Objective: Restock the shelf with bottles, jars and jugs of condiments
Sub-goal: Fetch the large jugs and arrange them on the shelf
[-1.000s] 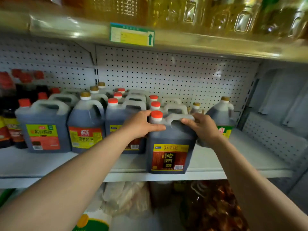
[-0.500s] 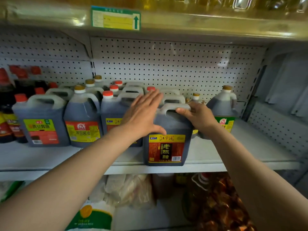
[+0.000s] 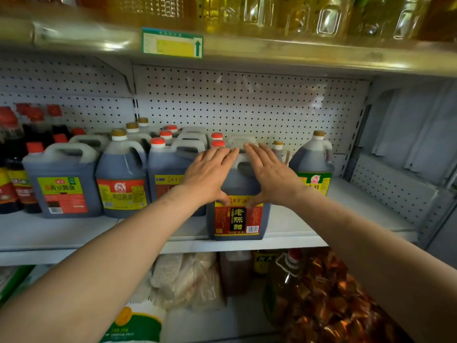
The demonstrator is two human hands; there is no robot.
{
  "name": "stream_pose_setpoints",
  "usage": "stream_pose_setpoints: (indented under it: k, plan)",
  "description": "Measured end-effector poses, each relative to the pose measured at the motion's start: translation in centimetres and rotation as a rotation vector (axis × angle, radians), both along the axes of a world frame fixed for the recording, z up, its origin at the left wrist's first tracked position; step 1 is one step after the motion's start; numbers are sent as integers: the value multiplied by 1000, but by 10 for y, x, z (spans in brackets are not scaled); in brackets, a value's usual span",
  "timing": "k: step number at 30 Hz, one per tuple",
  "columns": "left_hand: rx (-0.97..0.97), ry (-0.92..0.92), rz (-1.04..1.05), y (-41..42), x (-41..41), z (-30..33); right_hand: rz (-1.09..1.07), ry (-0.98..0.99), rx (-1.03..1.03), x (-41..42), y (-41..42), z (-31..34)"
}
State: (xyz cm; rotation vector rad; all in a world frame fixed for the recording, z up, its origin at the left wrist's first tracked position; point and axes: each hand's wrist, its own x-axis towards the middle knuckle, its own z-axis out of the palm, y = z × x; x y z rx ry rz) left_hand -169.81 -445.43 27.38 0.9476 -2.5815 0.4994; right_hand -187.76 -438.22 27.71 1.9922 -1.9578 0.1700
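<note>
jug (image 3: 238, 219) cap perhaps behind left hand (image 3: 210, 174)

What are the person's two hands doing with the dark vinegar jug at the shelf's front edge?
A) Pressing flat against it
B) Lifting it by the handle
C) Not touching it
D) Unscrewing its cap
A: both the left hand and right hand lie with straight fingers against the vinegar jug.

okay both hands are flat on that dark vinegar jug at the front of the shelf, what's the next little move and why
Probably push the vinegar jug straight back. It stands at the front lip of the shelf, ahead of the row of jugs to its left, and the left hand and right hand lie open against its shoulders, placed to press rather than lift.
</note>
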Motion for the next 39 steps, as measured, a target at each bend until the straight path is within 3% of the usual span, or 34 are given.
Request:
stream_pose_setpoints:
  k: [5,39]
  plan:
    - [-28,-80,52,0,-5,0,-55,19,-31,9,2,1]
    - [-106,-76,66,-65,-35,-1,-44,-6,-82,-22,-67,4]
